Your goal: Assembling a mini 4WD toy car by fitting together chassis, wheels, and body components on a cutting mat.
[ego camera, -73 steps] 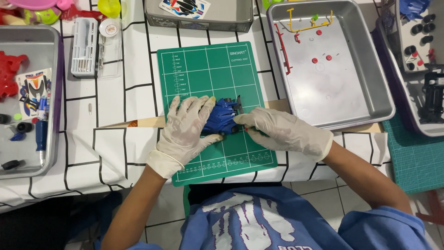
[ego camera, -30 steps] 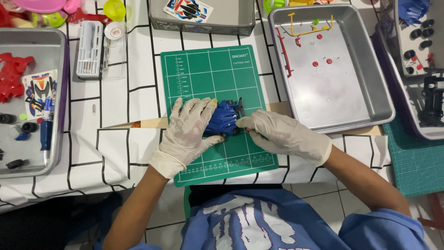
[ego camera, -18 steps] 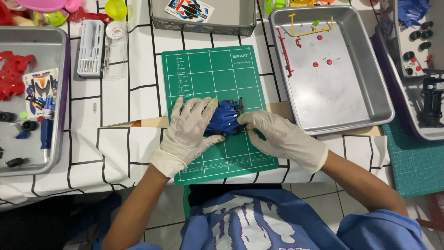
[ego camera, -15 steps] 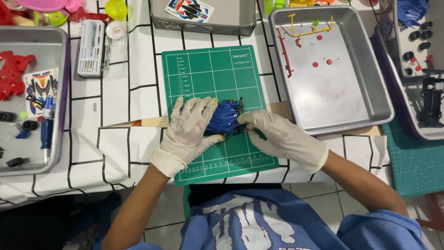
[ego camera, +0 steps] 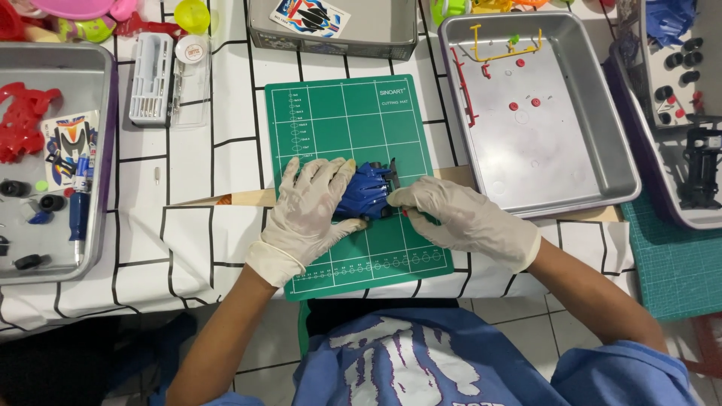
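A small blue toy car body [ego camera: 366, 189] lies on a green cutting mat [ego camera: 346, 120] in front of me. My left hand [ego camera: 304, 207], in a white glove, lies over its left side and grips it. From the right, my gloved right hand [ego camera: 459, 218] pinches the car's right end with the fingertips. Part of the car is hidden under my left fingers.
A metal tray [ego camera: 609, 128] at the right holds red and yellow plastic parts. Another tray [ego camera: 101, 90] at the left holds red parts, a sticker sheet and black wheels. A clear tool case [ego camera: 154, 79] lies above left. A black chassis [ego camera: 701, 167] sits far right.
Both hands stay on the blue car; the right hand has shifted slightly along its right end. Nothing else has moved.
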